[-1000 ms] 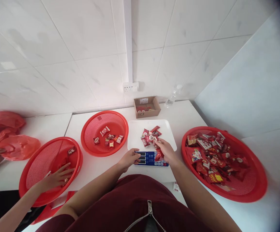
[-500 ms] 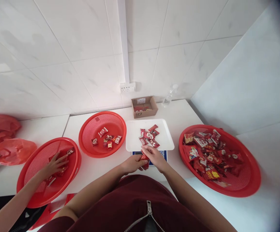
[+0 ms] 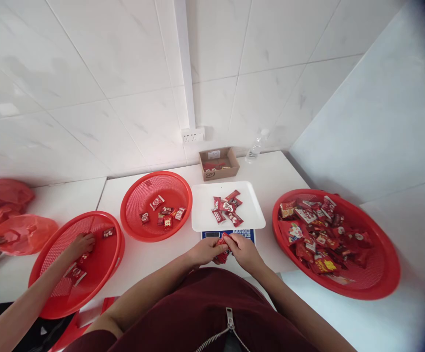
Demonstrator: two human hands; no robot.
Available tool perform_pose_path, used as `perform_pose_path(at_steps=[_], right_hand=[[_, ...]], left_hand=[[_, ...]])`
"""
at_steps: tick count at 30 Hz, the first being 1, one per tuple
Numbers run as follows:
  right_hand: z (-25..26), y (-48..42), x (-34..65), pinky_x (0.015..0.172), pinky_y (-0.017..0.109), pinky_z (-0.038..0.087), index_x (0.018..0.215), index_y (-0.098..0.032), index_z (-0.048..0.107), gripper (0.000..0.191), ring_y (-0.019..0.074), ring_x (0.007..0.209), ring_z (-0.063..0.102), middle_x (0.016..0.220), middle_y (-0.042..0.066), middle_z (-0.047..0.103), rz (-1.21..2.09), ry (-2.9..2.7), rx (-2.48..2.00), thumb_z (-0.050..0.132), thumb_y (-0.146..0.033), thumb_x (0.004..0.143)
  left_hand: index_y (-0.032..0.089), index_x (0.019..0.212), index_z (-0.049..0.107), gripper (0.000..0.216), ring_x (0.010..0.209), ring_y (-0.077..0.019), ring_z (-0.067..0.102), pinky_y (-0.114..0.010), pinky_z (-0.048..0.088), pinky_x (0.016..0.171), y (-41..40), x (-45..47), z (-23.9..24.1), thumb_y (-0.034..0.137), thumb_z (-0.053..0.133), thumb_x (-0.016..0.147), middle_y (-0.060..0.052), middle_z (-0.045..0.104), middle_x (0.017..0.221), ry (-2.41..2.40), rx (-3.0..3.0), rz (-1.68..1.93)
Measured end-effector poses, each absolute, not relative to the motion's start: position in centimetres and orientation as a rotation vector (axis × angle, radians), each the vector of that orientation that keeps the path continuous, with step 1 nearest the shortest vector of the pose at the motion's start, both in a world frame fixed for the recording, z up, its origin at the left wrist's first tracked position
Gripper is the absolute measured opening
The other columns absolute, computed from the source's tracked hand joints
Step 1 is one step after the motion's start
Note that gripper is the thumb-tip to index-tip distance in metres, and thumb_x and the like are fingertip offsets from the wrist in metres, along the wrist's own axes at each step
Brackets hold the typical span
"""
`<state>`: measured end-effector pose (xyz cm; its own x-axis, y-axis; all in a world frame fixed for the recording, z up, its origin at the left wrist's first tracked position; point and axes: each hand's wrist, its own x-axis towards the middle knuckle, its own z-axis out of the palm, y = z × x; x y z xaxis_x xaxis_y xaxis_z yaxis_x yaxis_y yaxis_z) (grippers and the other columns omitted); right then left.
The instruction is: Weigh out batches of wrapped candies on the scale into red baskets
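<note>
Close to my body, in front of the scale, my left hand point(image 3: 208, 251) is closed around several red candy packets point(image 3: 222, 255). My right hand point(image 3: 244, 250) pinches the upper end of one of these packets, its fingers meeting the left hand's. Just beyond both hands is a digital scale point(image 3: 212, 234) with a blue keypad, partly hidden by them. On the scale rests a white tray point(image 3: 201, 210), with a small pile of red wrapped candies point(image 3: 227, 207) toward its right side.
A large red basket point(image 3: 384, 274) full of snack packets stands at right. Left are two red baskets point(image 3: 131, 195) point(image 3: 105, 274) with few candies. A co-worker's hand point(image 3: 82, 244) reaches into the nearer; the other holds a red plastic bag point(image 3: 32, 232). Behind stand a cardboard box point(image 3: 219, 172) and bottle point(image 3: 255, 149).
My right hand has moved slightly down and right, from the tray's edge to the packets in my left hand. The co-worker's fingers have closed inside the basket, where they were spread before.
</note>
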<state>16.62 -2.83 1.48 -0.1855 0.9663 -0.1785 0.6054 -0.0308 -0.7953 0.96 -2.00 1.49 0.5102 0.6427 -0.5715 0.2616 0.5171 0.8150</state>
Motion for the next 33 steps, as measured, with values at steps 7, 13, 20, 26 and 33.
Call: perform_pose_path(at_steps=[7,13,20,26,33], right_hand=[[1.2,-3.0,16.7,0.056,0.029,0.035,0.056,-0.025,0.044,0.045,0.0169,0.056,0.049,0.053,0.001,0.053,1.224,-1.799,-1.591,0.033,-0.058,0.084],[1.1,-1.8,19.5,0.055,0.030,0.037,0.058,-0.023,0.051,0.052,0.0175,0.056,0.051,0.053,0.002,0.056,1.112,-1.425,-1.794,0.040,-0.071,0.076],[0.1,-0.4,24.6,0.048,0.027,0.043,0.065,-0.021,0.056,0.048,0.0134,0.049,0.052,0.053,-0.002,0.057,1.103,-0.658,-1.688,0.066,-0.068,0.056],[-0.3,0.0,25.1,0.045,0.025,0.043,0.070,-0.021,0.055,0.038,0.0107,0.046,0.052,0.052,-0.005,0.056,1.181,-0.468,-1.558,0.070,-0.055,0.061],[-1.0,0.5,27.3,0.046,0.022,0.047,0.073,-0.022,0.054,0.020,0.0096,0.049,0.055,0.056,-0.005,0.057,1.078,-0.239,-1.525,0.066,-0.039,0.071]], left_hand=[[0.018,0.070,0.053,0.051,0.055,-0.0102,0.050,-0.026,0.042,0.058,-2.4,0.2,1.5,0.069,0.056,0.067,0.003,0.054,0.058,1.066,1.156,0.256],[0.017,0.083,0.058,0.039,0.064,-0.0119,0.057,-0.025,0.046,0.061,-1.7,-2.4,0.9,0.055,0.054,0.077,-0.002,0.063,0.073,1.245,1.172,0.412],[0.018,0.097,0.059,0.023,0.081,-0.0166,0.060,-0.029,0.048,0.075,-0.5,-9.8,0.6,0.034,0.050,0.082,-0.004,0.065,0.089,1.744,1.240,0.654],[0.021,0.105,0.062,0.026,0.099,-0.0232,0.058,-0.036,0.042,0.093,-1.3,-11.7,0.1,0.024,0.056,0.079,-0.007,0.063,0.112,1.884,1.387,0.612],[0.023,0.122,0.055,0.037,0.108,-0.0252,0.057,-0.037,0.043,0.092,-2.6,-10.8,0.0,0.026,0.051,0.085,-0.010,0.055,0.128,1.870,1.666,0.268]])
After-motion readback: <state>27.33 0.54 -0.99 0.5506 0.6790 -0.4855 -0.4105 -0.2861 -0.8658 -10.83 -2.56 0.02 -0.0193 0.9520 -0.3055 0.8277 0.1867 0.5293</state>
